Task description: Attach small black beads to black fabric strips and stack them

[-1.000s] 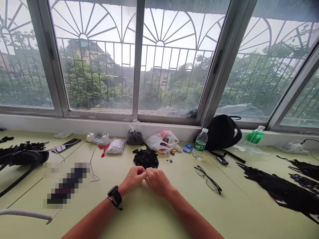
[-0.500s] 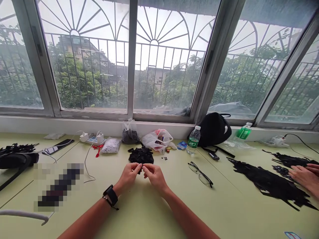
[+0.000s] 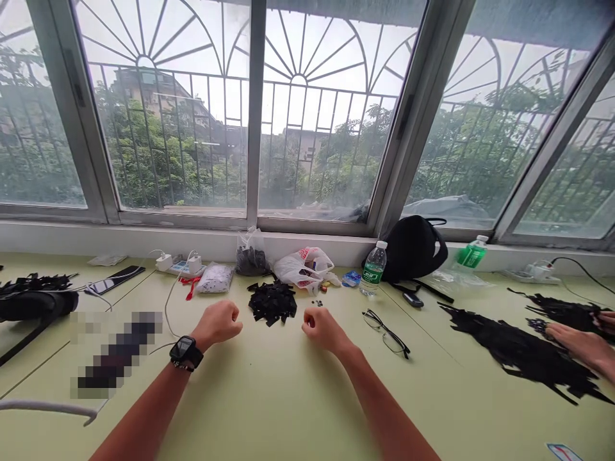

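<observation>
My left hand (image 3: 221, 322) is curled into a fist left of a pile of small black strips (image 3: 272, 302). On that wrist are a black watch (image 3: 185, 349) and a dark bracelet. My right hand (image 3: 325, 328) is also closed, on the pile's right side, apart from it. Both sets of fingers are folded inward, so anything inside them is hidden. Just beyond my right hand lie several tiny dark pieces (image 3: 316, 303), too small to identify. Behind the pile stand a clear bag of dark pieces (image 3: 251, 259) and a white plastic bag (image 3: 303, 269).
Black-framed glasses (image 3: 387, 334) and a water bottle (image 3: 373, 269) are to the right, by a black bag (image 3: 414, 250). A co-worker's hand (image 3: 579, 346) is at the far right near long black strips (image 3: 519, 349). A white cable (image 3: 168, 314) runs at left beside a white packet (image 3: 214, 279).
My hands were together, fingertips pinching a small black piece in front of the pile. They have moved apart to either side and closed into fists. The co-worker's hand shifted slightly left.
</observation>
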The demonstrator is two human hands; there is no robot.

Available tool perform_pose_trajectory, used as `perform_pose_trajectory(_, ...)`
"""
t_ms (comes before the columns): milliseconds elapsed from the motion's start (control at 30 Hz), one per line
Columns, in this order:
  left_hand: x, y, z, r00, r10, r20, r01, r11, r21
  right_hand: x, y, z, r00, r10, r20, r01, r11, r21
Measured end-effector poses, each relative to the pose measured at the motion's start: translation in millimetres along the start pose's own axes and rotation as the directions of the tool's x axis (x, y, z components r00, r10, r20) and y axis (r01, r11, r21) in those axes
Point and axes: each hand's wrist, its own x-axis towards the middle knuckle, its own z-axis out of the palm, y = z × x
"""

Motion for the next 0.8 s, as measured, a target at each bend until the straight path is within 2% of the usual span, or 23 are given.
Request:
perform_pose_trajectory(133, -2, -14, -11.7, 0.996, 0.003, 0.086, -0.004, 1.0, 0.013, -3, 20, -18, 0.992, 0.045, 0.119, -0.043, 0.999, -0.014)
perform_pose_trajectory(367, -3, -20, -20.4, 0.97, -0.017, 0.241, 0.018, 1.0, -0.004, -6, 35, -29, 0.97, 0.088, 0.227, -0.086, 0.996, -0.02)
perform_pose_trajectory(500, -1, -16, -19.8, 0.974, -0.023, 0.225, 0.025, 1.0, -0.009, -7, 38, -31, 0.967, 0.086, 0.242, -0.087, 0.996, -0.007)
perform_pose_trajectory(633, -4, -4, -16.3, 0.975, 0.058, 0.215, -0.045, 0.997, -0.066, -6, 39, -32, 0.962, 0.088, 0.259, -0.096, 0.995, 0.017)
perform_pose_trajectory(800, -9, -2, -13.9, 0.915, 0.158, 0.372, -0.127, 0.986, -0.106, -6, 44, -34, 0.951, 0.09, 0.295, -0.112, 0.992, 0.056)
